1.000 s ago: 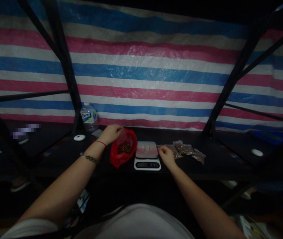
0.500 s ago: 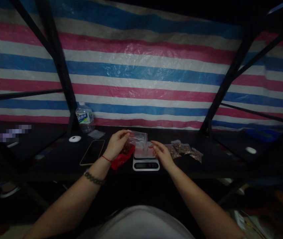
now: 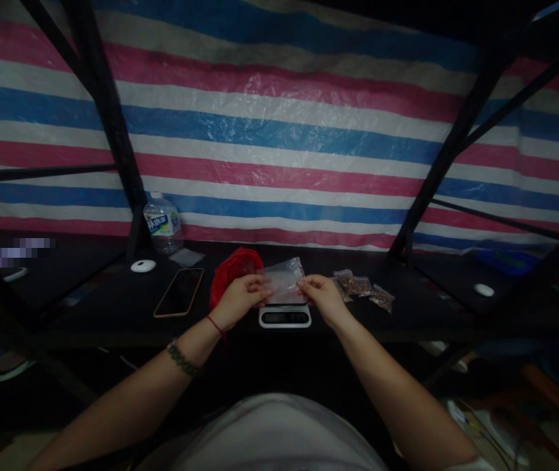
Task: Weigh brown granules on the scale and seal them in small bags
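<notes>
A clear zip-lock bag (image 3: 283, 278) is stretched between my hands, above the white digital scale (image 3: 285, 318). My left hand (image 3: 244, 296) grips the bag's left side with closed fingers. At its right edge, my right hand (image 3: 323, 293) pinches the bag between thumb and fingers. Nothing shows inside the bag. Behind my left hand lies an open red plastic bag (image 3: 234, 265), its contents mostly out of sight. The scale's pan is largely covered by the clear bag, and its display looks dark.
Several small filled bags (image 3: 358, 286) lie right of the scale. To the left are a phone (image 3: 180, 292), a white round object (image 3: 143, 266), flat clear bags (image 3: 187, 257) and a plastic bottle (image 3: 162, 226). Black frame posts (image 3: 122, 157) stand before a striped sheet.
My right hand has taken hold of the clear bag's right edge. My left hand has lowered, and the bag is now spread flat between both hands. More of the red bag shows.
</notes>
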Motion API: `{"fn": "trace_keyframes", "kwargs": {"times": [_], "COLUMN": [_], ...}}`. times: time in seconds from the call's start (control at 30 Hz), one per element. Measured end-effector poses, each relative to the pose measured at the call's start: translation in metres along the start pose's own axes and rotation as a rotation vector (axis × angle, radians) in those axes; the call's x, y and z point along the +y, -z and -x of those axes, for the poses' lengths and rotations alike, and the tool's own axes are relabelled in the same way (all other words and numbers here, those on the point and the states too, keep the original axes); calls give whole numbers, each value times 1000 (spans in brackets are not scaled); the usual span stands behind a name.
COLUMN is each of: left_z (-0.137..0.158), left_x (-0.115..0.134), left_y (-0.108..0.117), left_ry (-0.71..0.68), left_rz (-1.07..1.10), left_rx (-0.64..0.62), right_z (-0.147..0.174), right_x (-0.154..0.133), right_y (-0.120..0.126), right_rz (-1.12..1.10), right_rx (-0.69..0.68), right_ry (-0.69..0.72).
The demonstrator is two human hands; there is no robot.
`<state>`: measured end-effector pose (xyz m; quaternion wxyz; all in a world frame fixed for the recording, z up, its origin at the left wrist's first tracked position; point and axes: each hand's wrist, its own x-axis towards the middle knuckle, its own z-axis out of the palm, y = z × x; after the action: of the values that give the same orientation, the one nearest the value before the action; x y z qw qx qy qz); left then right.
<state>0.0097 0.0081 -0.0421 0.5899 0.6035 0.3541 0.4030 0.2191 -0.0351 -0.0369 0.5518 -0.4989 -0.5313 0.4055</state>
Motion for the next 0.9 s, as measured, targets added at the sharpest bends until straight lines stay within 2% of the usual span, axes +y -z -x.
{"fn": "trace_keyframes", "kwargs": {"times": [0.23, 0.4, 0.5, 0.67, 0.77, 0.9], "left_z": [8, 10, 11, 13, 12, 10], "left_x": [6, 10, 8, 1, 0, 0], "left_y": [-6, -6, -11, -19, -19, -15], "left_ry": [41, 47, 52, 0, 16, 24], "left_rz": [14, -48, -38, -9, -16, -35], "left_rx": [12, 23, 34, 81, 109, 131], "right_z": [-3, -5, -3, 1, -5, -18], "right_x": [1, 1, 2, 5, -1, -5], "right_y": [7, 17, 14, 3, 17, 57], "right_rz": [-9, 57, -17, -85, -213, -341], "right_rx": [34, -63, -35, -91, -9, 188], "right_ry": [42, 82, 59, -14, -27, 2]}}
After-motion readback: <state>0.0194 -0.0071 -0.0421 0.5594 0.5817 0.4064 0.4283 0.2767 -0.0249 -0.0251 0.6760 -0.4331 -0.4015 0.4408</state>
